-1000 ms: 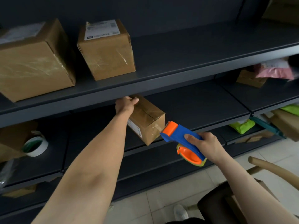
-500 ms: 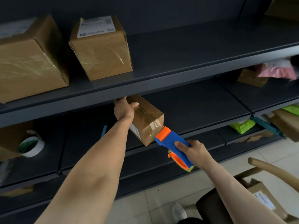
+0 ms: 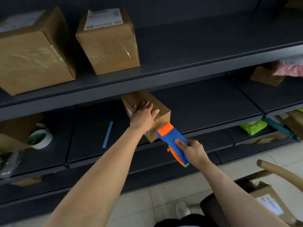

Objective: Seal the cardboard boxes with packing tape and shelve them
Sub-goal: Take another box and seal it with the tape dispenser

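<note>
Left hand (image 3: 144,114) lies flat on box (image 3: 141,98), right hand (image 3: 195,151) grips tape dispenser (image 3: 172,136) seemingly touching box

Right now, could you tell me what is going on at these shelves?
A person's left hand rests flat on a small cardboard box at the front of the middle shelf. The right hand grips a blue and orange tape dispenser, its roller against the box's near end.

Both forearms (image 3: 105,169) bare from wrist back to frame edge, no sleeves showing. Left hand (image 3: 144,115) and right hand (image 3: 193,151) ungloved. Well below the right-hand grip: dark trouser leg (image 3: 211,205), and beside it one whitish shoe (image 3: 182,210), rounded toe.
</note>
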`<state>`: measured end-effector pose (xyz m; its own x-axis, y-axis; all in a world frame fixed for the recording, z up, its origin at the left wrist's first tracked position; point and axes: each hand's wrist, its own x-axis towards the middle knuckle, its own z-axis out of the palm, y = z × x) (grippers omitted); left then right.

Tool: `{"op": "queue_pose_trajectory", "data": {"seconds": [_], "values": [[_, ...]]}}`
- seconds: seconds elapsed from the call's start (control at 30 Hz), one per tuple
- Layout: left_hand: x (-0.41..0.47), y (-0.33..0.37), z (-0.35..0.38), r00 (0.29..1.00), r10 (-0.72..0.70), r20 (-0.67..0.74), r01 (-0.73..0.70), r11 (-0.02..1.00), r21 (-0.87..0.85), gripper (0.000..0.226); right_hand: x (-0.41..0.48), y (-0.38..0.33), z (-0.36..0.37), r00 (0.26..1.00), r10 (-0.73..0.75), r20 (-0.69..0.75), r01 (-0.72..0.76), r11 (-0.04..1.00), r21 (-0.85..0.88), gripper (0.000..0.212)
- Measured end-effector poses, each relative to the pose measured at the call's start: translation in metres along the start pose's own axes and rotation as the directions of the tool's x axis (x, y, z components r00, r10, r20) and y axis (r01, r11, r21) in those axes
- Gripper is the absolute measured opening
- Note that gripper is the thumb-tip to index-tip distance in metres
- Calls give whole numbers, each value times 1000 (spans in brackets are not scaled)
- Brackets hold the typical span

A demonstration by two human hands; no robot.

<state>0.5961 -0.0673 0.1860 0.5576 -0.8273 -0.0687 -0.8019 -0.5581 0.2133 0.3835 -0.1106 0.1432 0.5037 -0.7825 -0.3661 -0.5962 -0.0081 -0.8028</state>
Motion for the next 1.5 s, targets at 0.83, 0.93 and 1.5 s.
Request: {"op": "queue_pose_trajectory", "data": {"seconds": [0.83, 0.93, 1.5], "values": [[-2, 10, 10, 998, 67, 3, -66, 971, 229, 77, 4, -11, 15, 987, 157, -39, -162, 941, -296, 43], [-1, 8, 9, 998, 67, -18, -62, 979, 194, 81, 10, -22, 19, 985, 170, -37, -173, 929, -327, 43], [-2, 1, 13, 992, 105, -73, -96, 988, 123, 82, 28, -48, 8, 962, 68, -265, -196, 846, -495, 37]]}}
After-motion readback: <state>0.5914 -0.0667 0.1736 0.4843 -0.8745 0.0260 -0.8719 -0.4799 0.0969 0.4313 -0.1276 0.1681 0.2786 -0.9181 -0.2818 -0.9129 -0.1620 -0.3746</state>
